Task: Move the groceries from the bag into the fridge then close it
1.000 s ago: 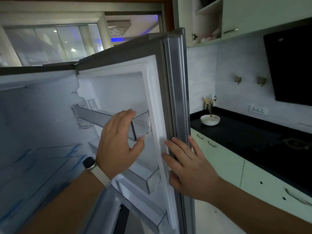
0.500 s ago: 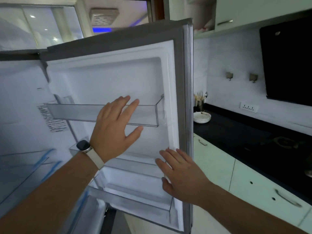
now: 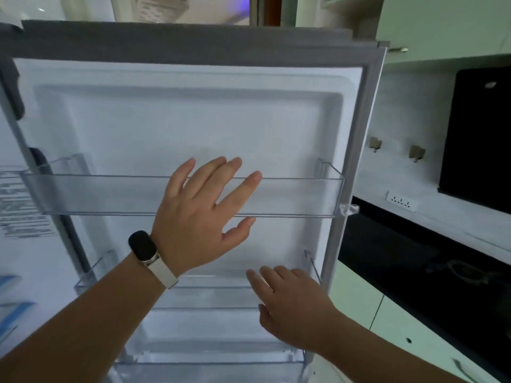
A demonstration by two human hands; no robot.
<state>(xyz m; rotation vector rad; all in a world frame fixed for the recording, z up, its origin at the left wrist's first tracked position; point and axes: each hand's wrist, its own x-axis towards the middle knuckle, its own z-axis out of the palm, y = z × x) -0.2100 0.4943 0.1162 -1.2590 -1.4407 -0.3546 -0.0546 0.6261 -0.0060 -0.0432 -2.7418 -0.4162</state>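
Observation:
The fridge door (image 3: 193, 120) faces me with its white inner lining and grey rim. Clear door bins hang on it: an upper bin (image 3: 298, 197), a middle bin (image 3: 215, 288) and a lower bin (image 3: 207, 366), all with nothing visible in them. My left hand (image 3: 201, 217), with a dark watch on the wrist, lies with straight spread fingers against the front of the upper bin. My right hand (image 3: 290, 305) is flat with straight fingers at the middle bin near the door's right edge. The fridge interior shows only as a sliver at the far left. No bag or groceries are in view.
To the right runs a black countertop (image 3: 401, 258) over pale green drawers (image 3: 414, 327). A white tiled wall carries a socket strip (image 3: 401, 201) and two hooks (image 3: 375, 143). A black panel (image 3: 481, 139) hangs above the counter, with pale cabinets (image 3: 442, 23) overhead.
The door has swung from nearly edge-on to facing me squarely. My left hand stays on the upper bin; my right hand has slid from the door's edge to the inner lining.

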